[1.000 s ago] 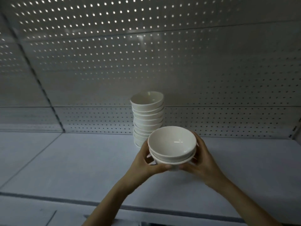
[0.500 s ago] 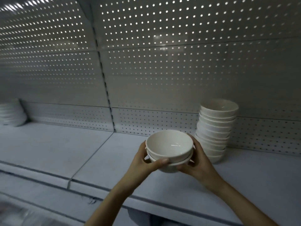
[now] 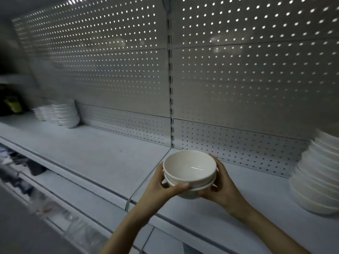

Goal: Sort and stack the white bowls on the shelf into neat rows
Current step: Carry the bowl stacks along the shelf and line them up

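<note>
White nested bowls (image 3: 189,167) gripped by both hands above the shelf (image 3: 95,158).
The left hand (image 3: 162,186) and right hand (image 3: 223,186) curl round them from either side; how many bowls nest there is hard to tell. A tall stack (image 3: 319,178) at right is blurred and cut off by the frame edge; far-left stacks (image 3: 62,114) are smeared too.

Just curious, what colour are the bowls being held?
Plain white, no pattern; the held bowls show best in the head view.
</note>
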Available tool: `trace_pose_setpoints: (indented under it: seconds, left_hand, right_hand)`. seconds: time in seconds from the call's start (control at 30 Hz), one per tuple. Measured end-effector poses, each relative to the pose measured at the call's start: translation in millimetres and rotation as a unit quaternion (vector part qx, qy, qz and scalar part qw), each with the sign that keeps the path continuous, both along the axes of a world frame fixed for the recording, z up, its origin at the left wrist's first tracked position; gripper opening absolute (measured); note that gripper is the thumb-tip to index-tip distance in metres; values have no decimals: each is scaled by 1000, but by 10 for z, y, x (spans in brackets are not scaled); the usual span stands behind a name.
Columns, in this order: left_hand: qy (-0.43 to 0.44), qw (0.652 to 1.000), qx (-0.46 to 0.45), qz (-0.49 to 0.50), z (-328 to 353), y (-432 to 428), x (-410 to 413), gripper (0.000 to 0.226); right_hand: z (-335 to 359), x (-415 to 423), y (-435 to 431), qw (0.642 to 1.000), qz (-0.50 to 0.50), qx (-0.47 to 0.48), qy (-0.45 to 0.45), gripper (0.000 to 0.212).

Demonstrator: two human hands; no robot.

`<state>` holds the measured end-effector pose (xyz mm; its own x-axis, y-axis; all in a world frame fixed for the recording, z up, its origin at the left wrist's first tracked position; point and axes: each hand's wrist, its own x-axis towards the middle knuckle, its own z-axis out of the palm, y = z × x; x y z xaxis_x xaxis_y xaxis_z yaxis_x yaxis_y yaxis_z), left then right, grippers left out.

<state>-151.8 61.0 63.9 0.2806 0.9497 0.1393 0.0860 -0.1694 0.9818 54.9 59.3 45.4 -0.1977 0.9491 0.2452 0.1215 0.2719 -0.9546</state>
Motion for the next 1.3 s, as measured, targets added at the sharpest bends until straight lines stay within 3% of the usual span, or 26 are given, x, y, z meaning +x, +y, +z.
trace_pose_setpoints:
  seconds: [0.6, 0.9, 1.3]
  left_hand:
    - [9, 998, -45, 44, -45, 1566, -1321, 84]
    - [1, 996, -59, 61, -120, 1844, -2143, 86]
    - [27, 996, -77, 22, -143, 2139, -3989, 84]
  right_hand:
    - [-202, -1337, 1755, 997, 62, -35, 22, 98]
    - [-234, -2145, 2100, 994, 92, -59, 6, 106]
    - [-275, -4006, 2203, 996, 44, -67, 33, 115]
